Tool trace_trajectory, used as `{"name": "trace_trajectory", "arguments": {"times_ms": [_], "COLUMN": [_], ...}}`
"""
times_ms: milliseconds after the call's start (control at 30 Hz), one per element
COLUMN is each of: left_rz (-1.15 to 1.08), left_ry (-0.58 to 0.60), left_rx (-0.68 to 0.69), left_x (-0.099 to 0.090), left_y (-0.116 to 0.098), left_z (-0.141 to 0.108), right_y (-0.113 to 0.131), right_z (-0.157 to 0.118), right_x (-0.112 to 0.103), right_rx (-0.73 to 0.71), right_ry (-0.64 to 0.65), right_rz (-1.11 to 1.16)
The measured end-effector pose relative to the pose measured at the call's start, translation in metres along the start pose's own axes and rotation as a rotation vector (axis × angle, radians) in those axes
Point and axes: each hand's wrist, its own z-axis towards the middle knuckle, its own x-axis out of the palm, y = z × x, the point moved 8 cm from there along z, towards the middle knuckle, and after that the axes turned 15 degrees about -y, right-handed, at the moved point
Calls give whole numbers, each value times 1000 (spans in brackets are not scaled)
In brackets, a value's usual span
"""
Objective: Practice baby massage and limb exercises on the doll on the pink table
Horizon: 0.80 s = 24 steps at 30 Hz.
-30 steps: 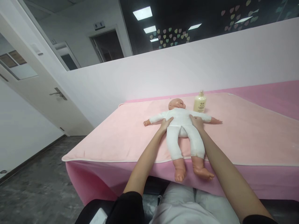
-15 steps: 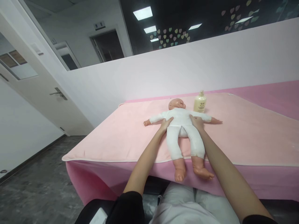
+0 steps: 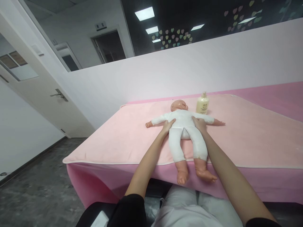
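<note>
A baby doll with a white cloth body lies on its back on the pink blanket, head toward the wall and feet over the near edge. Its arms are spread and its face is turned to the right. My left hand grips the left side of its torso, thumb on the front. On the opposite side my right hand holds the torso the same way. The other fingers of both hands are mostly hidden behind the doll's sides. A pale yellow pump bottle stands upright just beyond the doll's arm on the right.
A white wall with a dark window above it runs behind the table. Pink cloth hangs down the table's front. At the left is a door with a metal handle.
</note>
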Motion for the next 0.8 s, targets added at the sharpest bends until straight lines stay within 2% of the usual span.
{"name": "trace_trajectory", "arguments": {"times_ms": [800], "left_rz": [9], "left_ry": [25], "left_rx": [-1], "left_x": [2], "left_y": [-4], "left_z": [-4], "right_y": [-2], "right_z": [1], "right_x": [2], "right_rx": [2], "right_ry": [7], "right_rz": [5]}}
